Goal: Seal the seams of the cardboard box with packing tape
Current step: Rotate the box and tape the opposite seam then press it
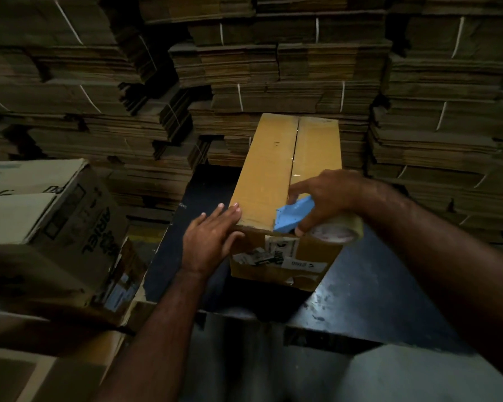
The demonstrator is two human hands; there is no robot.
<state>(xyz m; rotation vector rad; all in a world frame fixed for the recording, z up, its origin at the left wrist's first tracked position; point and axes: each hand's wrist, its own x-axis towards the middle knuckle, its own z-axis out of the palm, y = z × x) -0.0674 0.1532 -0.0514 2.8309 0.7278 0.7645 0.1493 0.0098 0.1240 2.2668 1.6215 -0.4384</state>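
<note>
Stacked flat cartons [273, 68], printed box [55, 210] left

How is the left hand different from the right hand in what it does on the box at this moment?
The left hand lies flat and open on the near left corner of the cardboard box, while the right hand is curled around a roll of packing tape and a blue cloth. The left hand holds nothing; the right hand works near the centre seam. Both are bare and rest on the box's near end.
</note>
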